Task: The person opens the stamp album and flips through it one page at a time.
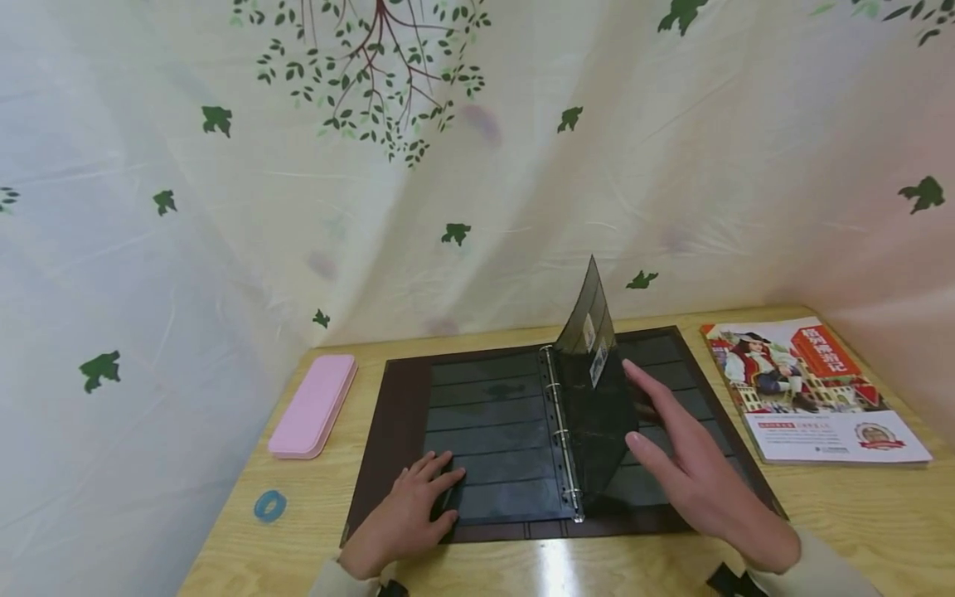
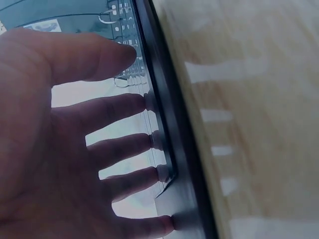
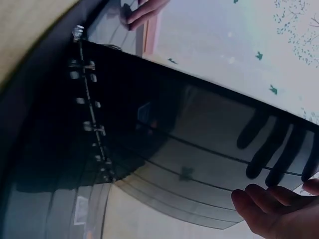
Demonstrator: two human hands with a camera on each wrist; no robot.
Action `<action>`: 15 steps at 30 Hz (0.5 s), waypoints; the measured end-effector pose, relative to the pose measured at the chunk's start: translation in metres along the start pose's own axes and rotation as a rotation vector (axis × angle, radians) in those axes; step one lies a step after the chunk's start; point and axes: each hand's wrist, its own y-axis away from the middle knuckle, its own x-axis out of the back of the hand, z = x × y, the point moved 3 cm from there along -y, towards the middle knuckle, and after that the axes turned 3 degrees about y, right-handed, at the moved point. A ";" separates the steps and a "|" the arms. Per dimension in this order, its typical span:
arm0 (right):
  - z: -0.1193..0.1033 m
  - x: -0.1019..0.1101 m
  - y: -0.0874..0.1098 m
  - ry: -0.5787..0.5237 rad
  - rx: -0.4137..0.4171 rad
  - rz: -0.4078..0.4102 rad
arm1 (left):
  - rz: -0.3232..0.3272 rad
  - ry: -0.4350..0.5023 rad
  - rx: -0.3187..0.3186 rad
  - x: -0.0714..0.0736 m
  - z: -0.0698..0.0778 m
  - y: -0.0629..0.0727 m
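Note:
A ring-bound album with black strip-pocket pages lies spread on its dark brown cover [image 1: 403,390]. My left hand [image 1: 418,514] rests on the lower left corner of the left page [image 1: 492,414], fingers spread, with fingertips near the album's edge in the left wrist view. One page [image 1: 600,423] stands nearly upright at the metal rings [image 1: 559,431], carrying two small stamp-like pictures [image 1: 599,363]. Beside that page is my right hand [image 1: 694,464], its fingers extended and thumb apart, fingertips right at the page's free edge. In the right wrist view, dark finger shapes show on the glossy page [image 3: 184,154].
A pink case [image 1: 313,406] lies left of the album, and a blue ring-shaped roll [image 1: 270,506] sits nearer me. To the right is an illustrated book [image 1: 813,398]. A leaf-printed curtain [image 1: 522,182] hangs behind the wooden table [image 1: 239,539].

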 end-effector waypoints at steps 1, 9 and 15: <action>-0.001 -0.001 -0.003 0.000 0.007 0.000 | 0.001 0.000 -0.001 0.000 0.000 0.000; -0.005 -0.012 -0.024 -0.025 0.068 -0.043 | 0.005 -0.007 -0.002 0.000 0.000 -0.001; -0.007 -0.020 -0.033 -0.050 0.132 -0.061 | 0.011 -0.006 0.002 -0.002 -0.002 -0.001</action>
